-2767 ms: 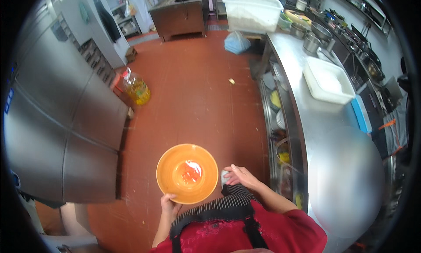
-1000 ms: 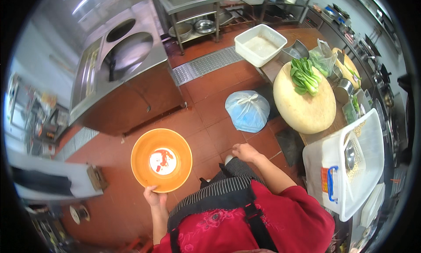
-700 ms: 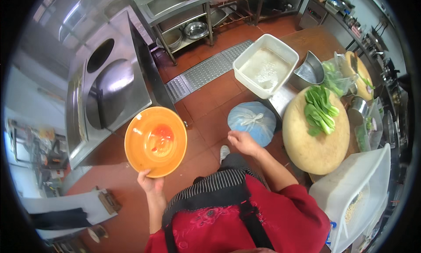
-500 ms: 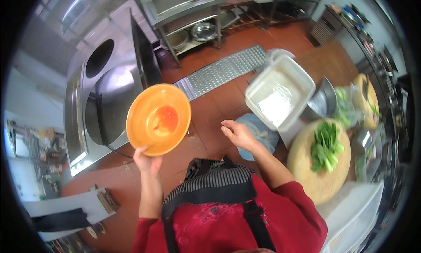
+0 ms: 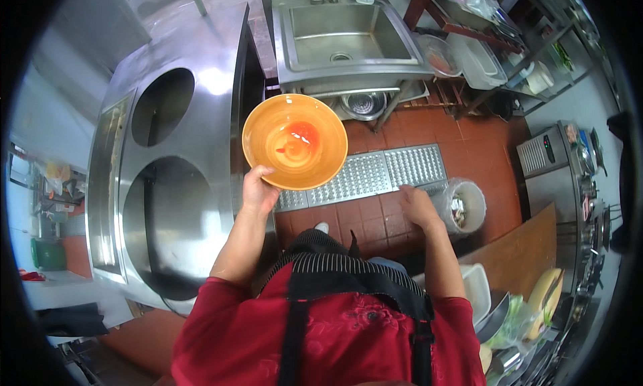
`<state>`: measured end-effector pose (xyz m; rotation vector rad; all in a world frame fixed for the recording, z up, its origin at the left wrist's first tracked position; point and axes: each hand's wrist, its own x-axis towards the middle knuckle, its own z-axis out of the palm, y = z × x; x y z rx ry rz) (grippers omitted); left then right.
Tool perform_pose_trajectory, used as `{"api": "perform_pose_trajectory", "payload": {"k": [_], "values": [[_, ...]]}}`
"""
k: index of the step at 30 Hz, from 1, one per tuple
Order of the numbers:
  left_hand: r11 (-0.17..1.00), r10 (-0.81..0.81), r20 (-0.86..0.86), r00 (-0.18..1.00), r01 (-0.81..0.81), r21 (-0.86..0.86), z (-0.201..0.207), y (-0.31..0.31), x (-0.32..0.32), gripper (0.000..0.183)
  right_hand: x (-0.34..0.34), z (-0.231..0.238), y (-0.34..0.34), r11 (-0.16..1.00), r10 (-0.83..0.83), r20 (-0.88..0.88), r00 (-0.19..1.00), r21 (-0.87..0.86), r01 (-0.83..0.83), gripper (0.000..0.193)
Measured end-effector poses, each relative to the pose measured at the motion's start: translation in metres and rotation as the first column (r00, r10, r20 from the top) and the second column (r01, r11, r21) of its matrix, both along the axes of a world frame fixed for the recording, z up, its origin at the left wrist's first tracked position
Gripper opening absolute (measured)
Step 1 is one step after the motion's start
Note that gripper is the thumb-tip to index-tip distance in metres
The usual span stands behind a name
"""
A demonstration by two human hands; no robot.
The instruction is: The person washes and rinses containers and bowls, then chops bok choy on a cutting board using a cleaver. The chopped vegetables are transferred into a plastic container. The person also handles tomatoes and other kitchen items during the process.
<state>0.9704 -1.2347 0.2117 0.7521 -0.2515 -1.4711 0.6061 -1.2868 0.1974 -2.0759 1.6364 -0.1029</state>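
Hidden: the right hand (image 5: 418, 205) fingers are seen from behind; their state cannot be told.
Bowl: the orange bowl (image 5: 295, 141) is gripped at its near rim by the left hand (image 5: 258, 188) fingers, above the steel bench (image 5: 167, 64).

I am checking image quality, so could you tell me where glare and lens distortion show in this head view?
Head view: glare whitens the steel wok station; fisheye bends the sink and floor grate edges; black vignette rings the frame; the orange bowl in the left hand stays sharp.

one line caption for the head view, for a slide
Left hand holds an orange bowl with red sauce beside a steel wok station; right hand hangs empty.
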Motion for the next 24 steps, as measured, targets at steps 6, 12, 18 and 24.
{"api": "perform_pose_trajectory", "payload": {"k": [6, 12, 18, 24], "values": [[0.991, 0.002, 0.157, 0.988, -0.023, 0.129, 0.017, -0.174, 0.024, 0.045, -0.052, -0.035, -0.084, 0.971, -0.240, 0.053, 0.969, -0.006, 0.241, 0.031], [0.991, 0.048, 0.419, 0.907, -0.095, 0.092, 0.029, -0.343, 0.030, 0.043, -0.062, -0.065, -0.137, 0.932, -0.343, 0.189, 0.920, 0.193, 0.308, 0.031], [0.969, 0.112, 0.916, 0.384, -0.246, -0.015, 0.003, -0.505, 0.013, 0.066, -0.069, -0.064, -0.321, 0.960, -0.278, 0.311, 0.909, 0.134, 0.247, 0.029], [0.949, -0.005, 0.923, 0.384, -0.290, 0.126, -0.022, -0.600, 0.006, 0.072, -0.022, 0.000, -0.524, 0.993, -0.026, 0.542, 0.840, -0.086, 0.086, 0.028]]}}
